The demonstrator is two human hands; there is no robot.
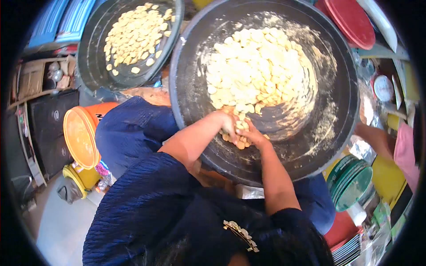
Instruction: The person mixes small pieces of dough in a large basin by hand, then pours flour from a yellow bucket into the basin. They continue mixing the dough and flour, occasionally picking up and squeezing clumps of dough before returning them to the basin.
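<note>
Small, flat, pale-yellow pieces (262, 62) that look like dough form a large heap in a wide black tub (335, 146). Near the tub's close side, my left hand (228, 125) curls around a small clump of these dough pieces. Beside it, my right hand (254, 134) cups the same clump from the other side, fingers bent. Several pieces show between and below the two hands. Parts of the fingers are hidden by the pieces and by each other. Pale powder coats the tub's inner wall and floor.
Another dark tub (100, 73) at the upper left holds more pieces. An orange bucket (82, 135) stands by my left knee. Green round lids or basins (353, 184) are at the right. A red lid (350, 22) lies beyond the tub. Another person's arm (377, 137) appears at the right.
</note>
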